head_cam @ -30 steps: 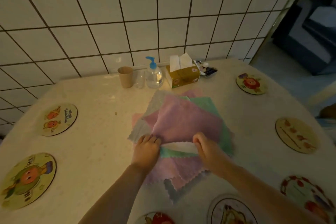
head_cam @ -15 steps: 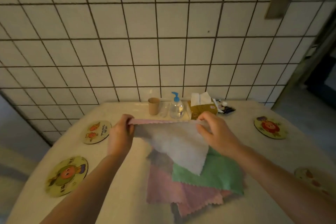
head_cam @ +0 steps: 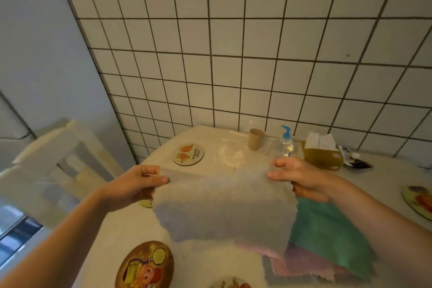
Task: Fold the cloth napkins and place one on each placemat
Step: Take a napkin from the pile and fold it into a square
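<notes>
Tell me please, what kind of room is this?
Probably a home dining corner: a pale table with round cartoon placemats, set against a white tiled wall, with a pale wooden chair beside it.

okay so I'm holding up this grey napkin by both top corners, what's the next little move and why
Probably bring the left hand across to the right hand, folding the grey napkin in half. It hangs unfolded between both pinching hands, above the table, and no visible placemat has a napkin yet.
</notes>
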A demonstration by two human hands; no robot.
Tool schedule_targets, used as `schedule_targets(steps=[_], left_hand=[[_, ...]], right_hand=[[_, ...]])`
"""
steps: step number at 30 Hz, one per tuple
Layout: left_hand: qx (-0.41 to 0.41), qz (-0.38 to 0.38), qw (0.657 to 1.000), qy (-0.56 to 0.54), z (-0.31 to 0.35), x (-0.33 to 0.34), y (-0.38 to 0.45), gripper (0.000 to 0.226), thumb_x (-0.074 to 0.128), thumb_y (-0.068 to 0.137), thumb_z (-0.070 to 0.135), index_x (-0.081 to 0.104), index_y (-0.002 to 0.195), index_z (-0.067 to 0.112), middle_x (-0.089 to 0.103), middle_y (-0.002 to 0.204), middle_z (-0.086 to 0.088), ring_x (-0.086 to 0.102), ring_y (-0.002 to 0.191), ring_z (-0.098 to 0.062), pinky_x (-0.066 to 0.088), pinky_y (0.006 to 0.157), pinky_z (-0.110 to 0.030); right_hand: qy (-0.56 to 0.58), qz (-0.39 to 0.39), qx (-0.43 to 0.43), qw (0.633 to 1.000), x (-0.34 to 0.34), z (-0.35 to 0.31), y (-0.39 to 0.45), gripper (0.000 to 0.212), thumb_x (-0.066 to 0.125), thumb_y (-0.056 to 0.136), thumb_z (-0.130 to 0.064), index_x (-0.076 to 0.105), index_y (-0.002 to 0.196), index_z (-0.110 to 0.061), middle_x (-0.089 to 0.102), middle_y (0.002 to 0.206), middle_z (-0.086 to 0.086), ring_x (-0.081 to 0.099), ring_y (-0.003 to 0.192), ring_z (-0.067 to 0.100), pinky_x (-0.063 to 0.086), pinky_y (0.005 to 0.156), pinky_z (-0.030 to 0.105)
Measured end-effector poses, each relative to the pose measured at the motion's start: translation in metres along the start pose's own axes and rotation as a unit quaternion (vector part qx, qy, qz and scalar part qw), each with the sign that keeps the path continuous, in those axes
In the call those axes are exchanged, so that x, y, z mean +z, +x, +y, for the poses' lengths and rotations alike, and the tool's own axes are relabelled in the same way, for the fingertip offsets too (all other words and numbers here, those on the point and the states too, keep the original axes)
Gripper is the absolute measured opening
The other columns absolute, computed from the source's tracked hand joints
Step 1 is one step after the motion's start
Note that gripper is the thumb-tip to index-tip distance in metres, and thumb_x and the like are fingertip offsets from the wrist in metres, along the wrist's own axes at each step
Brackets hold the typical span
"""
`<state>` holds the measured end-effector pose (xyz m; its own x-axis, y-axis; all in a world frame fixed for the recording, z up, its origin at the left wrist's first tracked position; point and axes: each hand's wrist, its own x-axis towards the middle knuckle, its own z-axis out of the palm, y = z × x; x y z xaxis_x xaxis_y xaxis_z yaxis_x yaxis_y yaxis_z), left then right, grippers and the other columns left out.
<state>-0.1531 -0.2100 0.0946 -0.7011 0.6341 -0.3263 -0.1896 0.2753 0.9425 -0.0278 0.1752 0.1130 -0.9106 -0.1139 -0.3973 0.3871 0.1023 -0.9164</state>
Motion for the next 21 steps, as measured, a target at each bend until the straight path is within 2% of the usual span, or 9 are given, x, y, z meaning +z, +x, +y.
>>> schedule_targets(steps=[2,4,6,8,11,13,16,18,21], left_hand=[[-0.026,-0.034,0.998,-0.050,-0.006,-0.010,-0.007,0.022,0.072,0.083,0.018,0.063,0.090,-0.001,0.060,0.069,-0.009,0.060,0.057,-0.015,0.052,0.054,-0.021],[-0.054,-0.038,0.994,-0.092,-0.015,-0.020,-0.010,0.012,0.057,0.091,0.006,0.063,0.095,-0.004,0.064,0.069,-0.009,0.062,0.053,-0.012,0.052,0.049,-0.019],[-0.085,-0.027,0.991,-0.103,-0.030,-0.033,-0.007,0.014,0.056,0.091,0.005,0.069,0.093,0.001,0.066,0.074,-0.010,0.063,0.053,-0.012,0.053,0.048,-0.019],[-0.123,0.004,0.988,-0.095,-0.050,-0.046,0.000,0.014,0.060,0.088,0.008,0.073,0.081,0.010,0.067,0.073,-0.008,0.062,0.052,-0.012,0.052,0.046,-0.019],[-0.165,0.083,0.982,-0.040,-0.090,-0.067,0.021,0.016,0.072,0.079,0.017,0.062,0.068,0.013,0.059,0.067,-0.006,0.055,0.049,-0.012,0.048,0.047,-0.021],[-0.174,0.137,0.975,0.001,-0.119,-0.080,0.039,0.023,0.073,0.081,0.013,0.055,0.067,0.013,0.055,0.067,-0.006,0.053,0.052,-0.015,0.050,0.055,-0.026],[-0.193,0.194,0.960,0.052,-0.153,-0.089,0.064,0.015,0.068,0.085,0.006,0.059,0.073,0.007,0.060,0.073,-0.011,0.060,0.064,-0.020,0.056,0.066,-0.036],[-0.200,0.206,0.956,0.066,-0.171,-0.097,0.083,0.010,0.067,0.085,0.005,0.061,0.077,0.004,0.062,0.078,-0.014,0.061,0.071,-0.023,0.057,0.072,-0.040],[-0.200,0.220,0.952,0.078,-0.184,-0.108,0.109,0.012,0.066,0.085,0.005,0.064,0.088,-0.006,0.062,0.081,-0.017,0.060,0.072,-0.025,0.057,0.069,-0.036]], right_hand=[[0.018,-0.041,0.013,0.999,0.008,0.002,0.015,0.064,0.085,0.059,-0.032,0.062,0.111,-0.003,0.064,0.113,0.022,0.060,0.103,0.037,0.052,0.084,0.043],[0.025,-0.070,0.024,0.997,0.018,0.006,0.033,0.059,0.082,0.064,-0.027,0.062,0.112,-0.001,0.065,0.112,0.022,0.061,0.101,0.035,0.053,0.082,0.041],[0.016,-0.074,0.039,0.996,0.030,0.015,0.054,0.047,0.079,0.072,-0.022,0.061,0.109,0.001,0.066,0.100,0.022,0.065,0.086,0.029,0.057,0.066,0.033],[-0.006,-0.053,0.060,0.997,0.043,0.030,0.078,0.023,0.069,0.083,-0.014,0.061,0.101,-0.002,0.065,0.084,0.015,0.063,0.062,0.018,0.054,0.049,0.025],[-0.101,-0.008,0.078,0.992,0.061,0.064,0.122,0.002,0.062,0.089,-0.010,0.061,0.089,-0.012,0.058,0.072,0.007,0.056,0.050,0.007,0.051,0.047,0.021],[-0.162,0.032,0.082,0.983,0.072,0.090,0.154,0.009,0.062,0.089,-0.009,0.059,0.082,-0.015,0.053,0.065,0.002,0.051,0.044,0.001,0.048,0.045,0.021],[-0.174,0.127,0.092,0.972,0.089,0.121,0.192,0.022,0.066,0.085,-0.005,0.054,0.070,-0.016,0.048,0.059,0.001,0.046,0.037,-0.001,0.041,0.037,0.016],[-0.166,0.185,0.092,0.964,0.097,0.136,0.215,0.027,0.069,0.082,-0.003,0.051,0.065,-0.016,0.048,0.058,0.003,0.046,0.043,0.008,0.037,0.034,0.014],[-0.183,0.243,0.097,0.948,0.100,0.144,0.240,0.032,0.071,0.079,-0.002,0.051,0.060,-0.017,0.049,0.055,0.000,0.044,0.049,0.011,0.035,0.036,0.013]])
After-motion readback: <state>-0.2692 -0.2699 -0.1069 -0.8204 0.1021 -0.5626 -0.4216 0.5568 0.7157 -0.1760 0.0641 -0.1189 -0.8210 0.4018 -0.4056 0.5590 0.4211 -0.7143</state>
